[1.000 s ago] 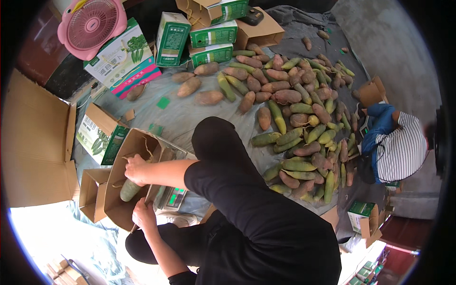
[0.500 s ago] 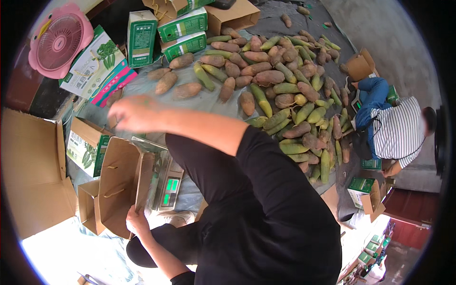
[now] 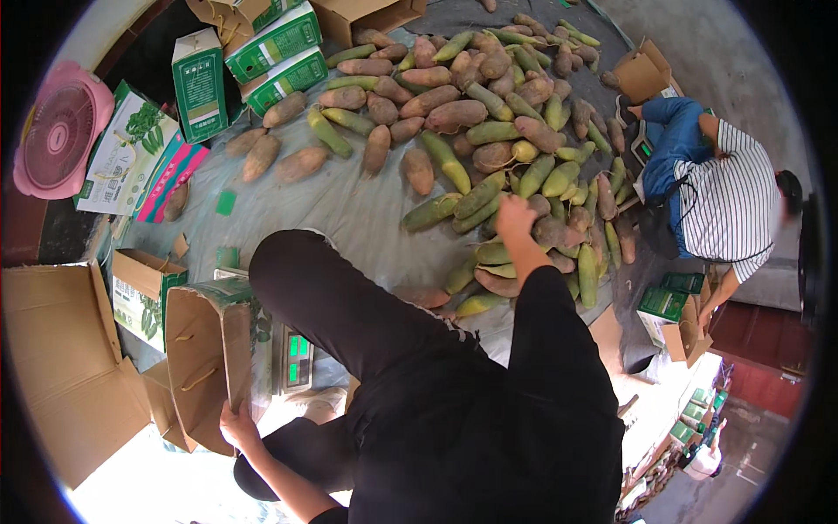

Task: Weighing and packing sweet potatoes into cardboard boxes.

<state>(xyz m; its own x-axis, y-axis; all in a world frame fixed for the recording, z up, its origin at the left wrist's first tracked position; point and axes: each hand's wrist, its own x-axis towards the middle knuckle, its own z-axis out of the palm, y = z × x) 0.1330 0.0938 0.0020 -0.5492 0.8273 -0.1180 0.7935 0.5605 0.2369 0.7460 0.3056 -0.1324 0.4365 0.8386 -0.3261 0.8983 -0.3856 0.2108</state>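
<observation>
My left hand grips the lower edge of an open brown cardboard box with a rope handle and green outer sides. The box stands against or on a digital scale with lit green readouts; exactly how it rests is hidden. My right arm stretches out over a wide pile of radishes, some green, others reddish-brown and dusty. Among them, near the pile's front, is my right hand. Its fingers are hidden behind the back of the hand, so any grasp cannot be made out.
Green and white cartons stand at the back left, near a pink fan. A large opened carton lies at far left. On the right, a person in a striped shirt bends beside another green box. Plastic sheeting covers the floor.
My right hand has swung from above the boxes on the left across to the radish pile. My left hand keeps its hold on the box. The view has shifted somewhat.
</observation>
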